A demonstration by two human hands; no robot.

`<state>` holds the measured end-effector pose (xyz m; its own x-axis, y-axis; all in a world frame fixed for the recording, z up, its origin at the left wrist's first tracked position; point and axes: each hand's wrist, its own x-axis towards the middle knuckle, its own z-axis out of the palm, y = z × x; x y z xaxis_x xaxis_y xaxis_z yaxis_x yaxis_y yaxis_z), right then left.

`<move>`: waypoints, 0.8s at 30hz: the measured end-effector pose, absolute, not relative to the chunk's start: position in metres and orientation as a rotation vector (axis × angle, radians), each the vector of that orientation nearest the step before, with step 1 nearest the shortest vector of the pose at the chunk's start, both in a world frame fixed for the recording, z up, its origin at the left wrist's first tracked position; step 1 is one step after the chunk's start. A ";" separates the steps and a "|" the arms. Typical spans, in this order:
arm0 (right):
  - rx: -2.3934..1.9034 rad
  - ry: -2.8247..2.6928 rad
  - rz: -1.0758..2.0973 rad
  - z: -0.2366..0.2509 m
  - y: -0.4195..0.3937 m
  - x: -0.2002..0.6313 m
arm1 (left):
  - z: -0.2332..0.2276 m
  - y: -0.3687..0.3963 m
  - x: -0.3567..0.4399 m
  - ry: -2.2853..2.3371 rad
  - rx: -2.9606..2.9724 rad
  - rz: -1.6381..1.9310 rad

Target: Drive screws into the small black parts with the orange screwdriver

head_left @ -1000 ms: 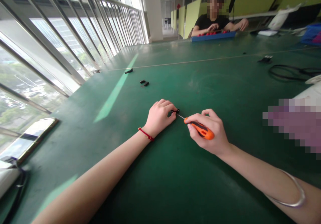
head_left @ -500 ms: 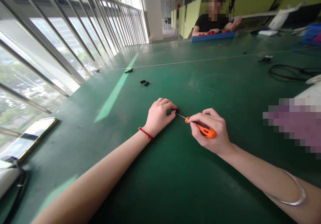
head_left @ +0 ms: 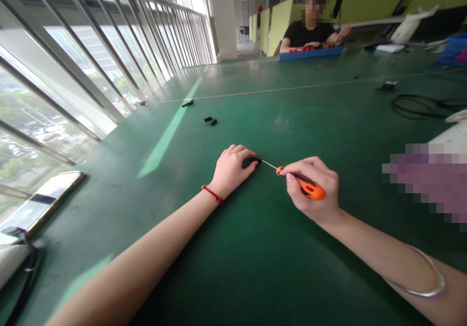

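Two hands on green bench (head_left: 255, 258), left hand (head_left: 230, 170) fingers pinching small black part (head_left: 254, 160), right hand (head_left: 314, 192) clenched around orange screwdriver (head_left: 304, 186), tip at part.

Loose black parts (head_left: 210, 120), coiled black cable (head_left: 423, 104), blue tray (head_left: 310, 52) before a seated person (head_left: 310, 29)

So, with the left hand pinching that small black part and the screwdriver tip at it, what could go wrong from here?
1. The thin shaft of the screwdriver points at the left hand; a slip could jab the fingers.
2. The small black part is pinched only at its end, so it might twist or pop loose onto the green table.
3. The right hand grips the handle away from the tip, so aim may wander.
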<state>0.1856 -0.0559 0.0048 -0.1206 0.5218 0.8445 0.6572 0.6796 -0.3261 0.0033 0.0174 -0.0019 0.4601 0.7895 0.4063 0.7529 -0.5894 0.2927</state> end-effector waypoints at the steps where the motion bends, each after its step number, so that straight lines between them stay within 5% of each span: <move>1: -0.952 -1.778 -0.145 0.005 -0.056 0.186 | -0.002 0.017 0.003 1.384 2.620 0.784; 13: -1.102 -1.768 -0.045 0.001 -0.051 0.186 | -0.002 0.020 0.001 1.315 2.445 0.876; 24: -1.350 -1.993 0.418 -0.013 -0.022 0.192 | -0.006 0.030 -0.002 1.262 2.135 0.974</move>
